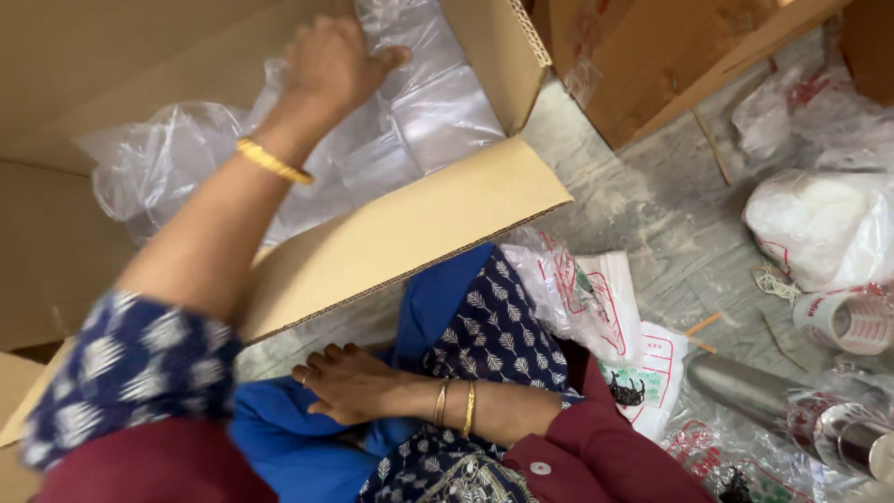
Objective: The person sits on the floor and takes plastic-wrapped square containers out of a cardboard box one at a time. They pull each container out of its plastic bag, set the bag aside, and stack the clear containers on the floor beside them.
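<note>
My left hand (333,58) reaches into a large open cardboard box (410,224) and lies palm down on clear plastic bags (424,121) stacked inside. The thumb sticks out to the right, and the fingertips run past the top edge of the view. A gold bangle (272,160) circles that wrist. My right hand (349,382) rests on blue cloth (279,438) over my lap, below the box's front flap. Its fingers are loosely curled and hold nothing. Two gold bangles (456,406) sit on that wrist.
Printed plastic bags (596,298) lie on the grey floor to the right. Further right are a white filled bag (824,224), a roll of tape (846,321) and a steel bottle (745,387). More cardboard (670,56) stands at the top right.
</note>
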`<state>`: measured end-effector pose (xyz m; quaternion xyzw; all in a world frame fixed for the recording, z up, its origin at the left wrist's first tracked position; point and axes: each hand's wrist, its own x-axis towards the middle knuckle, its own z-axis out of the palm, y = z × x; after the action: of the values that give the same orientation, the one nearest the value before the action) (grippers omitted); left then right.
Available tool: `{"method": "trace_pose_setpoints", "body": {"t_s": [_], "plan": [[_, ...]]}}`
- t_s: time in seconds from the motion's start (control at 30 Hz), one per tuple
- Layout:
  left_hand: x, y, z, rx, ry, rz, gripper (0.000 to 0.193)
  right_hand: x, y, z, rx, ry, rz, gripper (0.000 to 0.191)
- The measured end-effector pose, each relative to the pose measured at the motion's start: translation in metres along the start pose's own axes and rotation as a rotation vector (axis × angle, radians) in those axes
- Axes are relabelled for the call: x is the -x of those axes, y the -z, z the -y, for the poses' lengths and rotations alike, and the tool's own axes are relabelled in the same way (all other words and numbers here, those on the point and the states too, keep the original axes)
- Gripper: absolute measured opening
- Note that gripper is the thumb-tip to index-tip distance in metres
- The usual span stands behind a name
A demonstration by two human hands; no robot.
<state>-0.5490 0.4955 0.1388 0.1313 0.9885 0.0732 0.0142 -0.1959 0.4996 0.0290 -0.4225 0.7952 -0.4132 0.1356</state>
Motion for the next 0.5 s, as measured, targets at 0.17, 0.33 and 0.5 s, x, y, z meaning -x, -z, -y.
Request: {"method": "trace_pose_setpoints", "body": {"t_s": [0.17,0.33,0.5], "plan": [[0.067,0.045,0.046,-0.144,-0.023,0.086,0.104,-0.001,-0.002,0.001,0.036,0.020,0.043,0.055],[0.101,0.044,0.086,0.206,0.299,0.294,0.099,-0.002,-0.007,0.000,0.065,-0.004,0.151,0.050],[0.107,0.014,0.078,1.048,0.295,0.451,0.102,-0.003,-0.009,-0.002,0.091,-0.027,0.191,0.049]]}}
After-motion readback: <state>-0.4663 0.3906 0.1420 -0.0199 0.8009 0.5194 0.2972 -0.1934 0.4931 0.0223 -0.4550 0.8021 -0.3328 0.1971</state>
